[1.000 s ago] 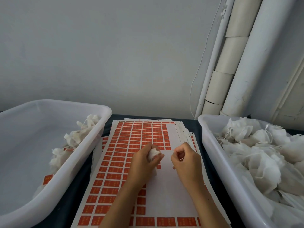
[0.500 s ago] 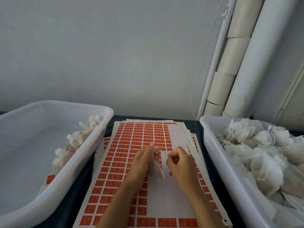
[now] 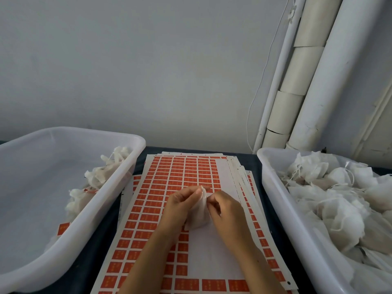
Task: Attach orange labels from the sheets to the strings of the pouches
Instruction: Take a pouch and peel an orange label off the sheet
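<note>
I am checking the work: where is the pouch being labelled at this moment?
In the head view the pouch is at centre, held between the left hand and right hand, above the label sheet.

The label sheets (image 3: 182,179) lie stacked at the desk (image 3: 252,160) centre. The left bin (image 3: 70,236) stands at the left edge, the right bin (image 3: 282,211) at the right edge. Pouches (image 3: 331,198) lie in both. The pipes (image 3: 297,85) stand behind the right rear corner.

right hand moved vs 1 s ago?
Yes. The right hand shifted left toward the pouch, closing the gap over the label sheet.
</note>
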Demonstrator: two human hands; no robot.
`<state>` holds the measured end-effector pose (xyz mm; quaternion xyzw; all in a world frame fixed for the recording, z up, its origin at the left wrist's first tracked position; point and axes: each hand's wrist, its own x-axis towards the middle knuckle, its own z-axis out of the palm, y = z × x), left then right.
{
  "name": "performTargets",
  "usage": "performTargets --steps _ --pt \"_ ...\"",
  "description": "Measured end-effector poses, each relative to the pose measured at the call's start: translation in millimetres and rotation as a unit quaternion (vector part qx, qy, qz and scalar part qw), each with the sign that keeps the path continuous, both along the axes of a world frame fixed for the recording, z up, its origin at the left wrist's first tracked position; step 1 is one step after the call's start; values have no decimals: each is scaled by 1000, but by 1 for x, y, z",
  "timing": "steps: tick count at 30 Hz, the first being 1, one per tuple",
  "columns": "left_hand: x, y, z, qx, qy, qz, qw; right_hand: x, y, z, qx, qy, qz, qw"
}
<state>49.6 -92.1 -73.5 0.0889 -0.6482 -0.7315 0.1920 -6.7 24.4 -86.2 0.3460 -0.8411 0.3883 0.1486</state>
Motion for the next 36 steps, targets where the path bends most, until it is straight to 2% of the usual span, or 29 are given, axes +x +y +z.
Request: performTargets --steps 6,9,13,16,20,24,31,36 --pt "-5 2 -6 -95 17 71 993 -1 5 1 13 -7 -2 1000" --pt "-8 0 -10 -141 6 117 983 -1 7 1 11 -39 0 999" --pt "-7 2 -12 -216 -2 162 963 1 8 2 7 -37 11 999" --pt "-8 4 -10 -217 1 195 956 2 7 4 -24 -52 25 998" --pt "-4 6 -5 -183 40 100 977 3 6 7 -112 -127 19 985" --pt "1 8 -4 -203 54 29 977 3 7 8 -146 -180 7 973" --pt "-1 8 -5 -237 50 53 969 1 7 7 -170 -167 -22 971" --pt "-2 7 -5 -249 55 74 964 1 6 7 -182 -196 -5 964"
